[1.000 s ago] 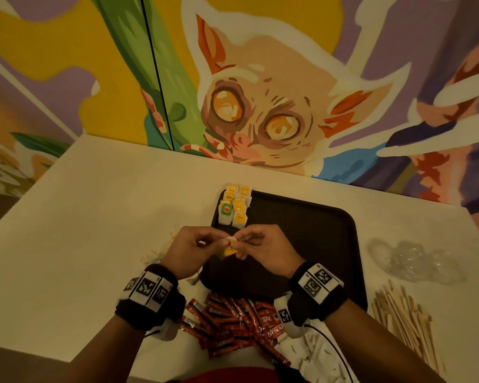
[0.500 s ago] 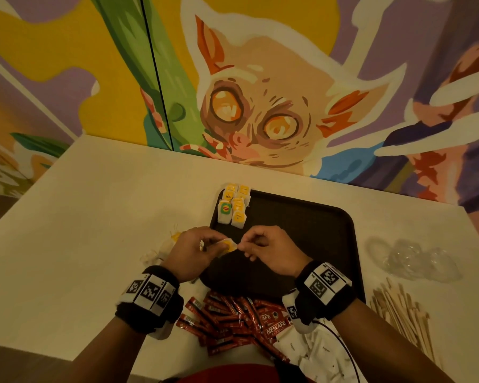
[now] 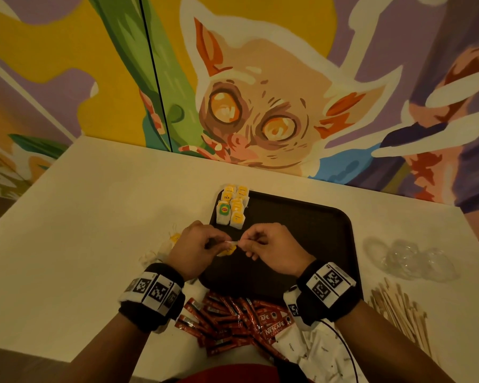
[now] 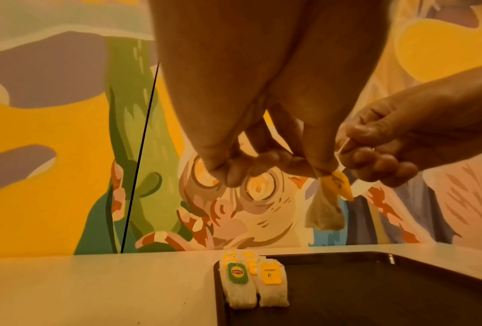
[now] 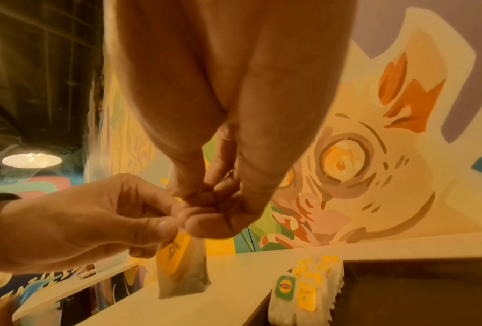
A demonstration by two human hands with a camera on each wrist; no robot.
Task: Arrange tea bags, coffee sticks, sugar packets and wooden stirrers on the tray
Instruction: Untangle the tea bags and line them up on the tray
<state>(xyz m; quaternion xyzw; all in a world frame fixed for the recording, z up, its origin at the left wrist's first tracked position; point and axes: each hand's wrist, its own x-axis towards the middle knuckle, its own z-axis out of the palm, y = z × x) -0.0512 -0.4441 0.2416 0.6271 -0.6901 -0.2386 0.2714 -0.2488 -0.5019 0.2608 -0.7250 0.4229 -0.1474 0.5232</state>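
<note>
On the pale table (image 3: 80, 230), a small heap of loose white tea bags (image 3: 163, 246) is seen at the far left. Beside it, a white paper tea bag with a yellow tag (image 4: 327, 205) is pinched at its top by the left hand (image 3: 194, 252) and hangs above the black plastic tray (image 3: 302, 233), its white string pinched by the right hand (image 3: 271, 254). Rows of yellow-tagged tea bags (image 3: 233, 207) lie in the tray's far left corner. Red coffee sticks (image 3: 233, 319) lie before the tray, and light wooden stirrers (image 3: 398, 313) at the right.
</note>
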